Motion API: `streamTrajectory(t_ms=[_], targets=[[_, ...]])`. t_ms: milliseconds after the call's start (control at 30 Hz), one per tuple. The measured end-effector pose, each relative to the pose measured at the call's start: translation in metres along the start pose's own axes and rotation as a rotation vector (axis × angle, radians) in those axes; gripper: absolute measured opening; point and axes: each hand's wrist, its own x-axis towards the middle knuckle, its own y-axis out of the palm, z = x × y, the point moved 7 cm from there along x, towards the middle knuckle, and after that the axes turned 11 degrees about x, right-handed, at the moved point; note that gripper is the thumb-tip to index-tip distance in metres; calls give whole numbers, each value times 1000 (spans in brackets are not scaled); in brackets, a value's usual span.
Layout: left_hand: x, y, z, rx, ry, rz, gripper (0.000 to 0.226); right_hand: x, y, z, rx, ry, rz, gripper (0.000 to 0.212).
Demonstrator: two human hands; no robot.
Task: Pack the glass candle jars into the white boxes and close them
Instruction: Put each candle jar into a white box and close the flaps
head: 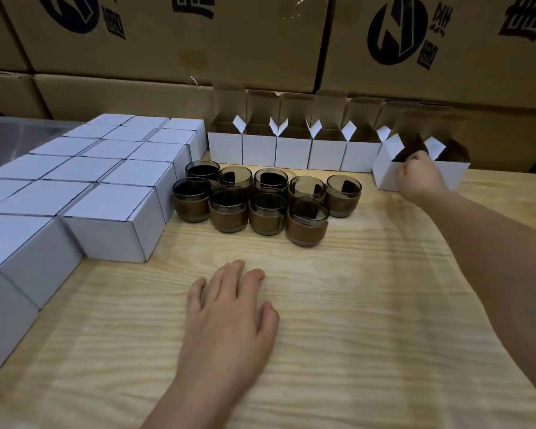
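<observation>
A wall of brown cartons (167, 41) is stacked behind the wooden table (353, 305), so no room is left beyond the far edge. The left side of the table is taken up by a block of closed white boxes (115, 218) packed side by side, presumably finished and kept out of the way. Along the back, a row of open boxes (291, 150) is lined up against the cartons with flaps raised, ready for filling. Whether any is already filled cannot be told. The end box (384, 171) at the right is set slightly forward of the row and is blurred.

The glass candle jars (260, 209) are clustered on the table between the closed block and the open row, touching one another. Wide bare wood is left in front of them for working.

The right hand (418, 178) is curled over the near rim of the end box and the wall is pinched, probably so that the box can be drawn toward the open area. The left hand (226, 311) is laid flat on the table near the front, with fingers straight and slightly spread and nothing held.
</observation>
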Motion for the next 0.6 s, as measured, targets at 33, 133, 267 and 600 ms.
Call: streamTrajectory(t_ms=[33,133,267,600], targets=[[0,0,0,-3,0,2,49,-4,-2,6,-7,-38,-16,28],[-1,1,1,-19,0,15,50,-26,-19,28,37,-155,-117,29],[1,2,0,-29,12,14,50,-84,-54,56,153,-326,-317,26],[4,-2,-8,-184,98,154,110,-270,-84,122,430,-601,-474,17]])
